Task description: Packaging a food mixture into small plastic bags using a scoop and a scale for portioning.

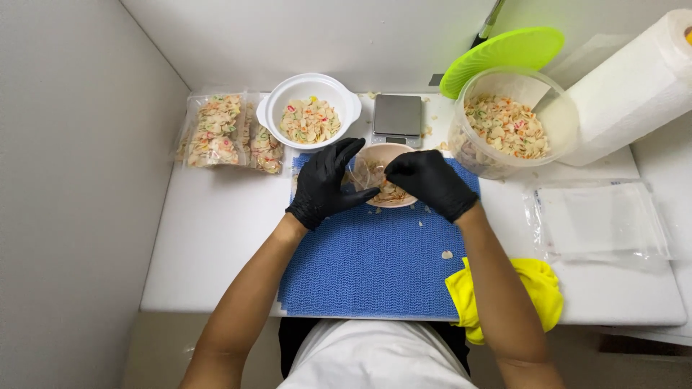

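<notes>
Head view, looking down, shows us a white table [216,238] with a blue ribbed mat [367,266] near its middle. Far left on the table lie several filled clear bags [227,133] of pale, shell-shaped snack pieces flecked red, green and orange. To the right, near the table's right edge, a stack of flat empty clear bags [602,220] rests. At the far side we see a white two-handled bowl [308,109] of the same pieces, a small silver scale [397,117], and a large clear round tub [513,130] also full of them, with a lime-green lid [504,57] leaning behind it. A white paper towel roll [634,90] lies at far right, and a yellow cloth [522,288] sits at the mat's near right corner. Both hands wear black gloves. Our left hand [324,184] is spread fairly wide, fingers curved, touching the left side of a small pinkish bowl [386,173] that stands at the far edge of the mat; a thin clear bag seems to be at the fingers, though we cannot tell whether it is pinched. Our right hand [429,180] is cupped, fingers bent down over the bowl's right rim and the pieces in it; what it grips is hidden. A few crumbs [447,254] dot the mat.
</notes>
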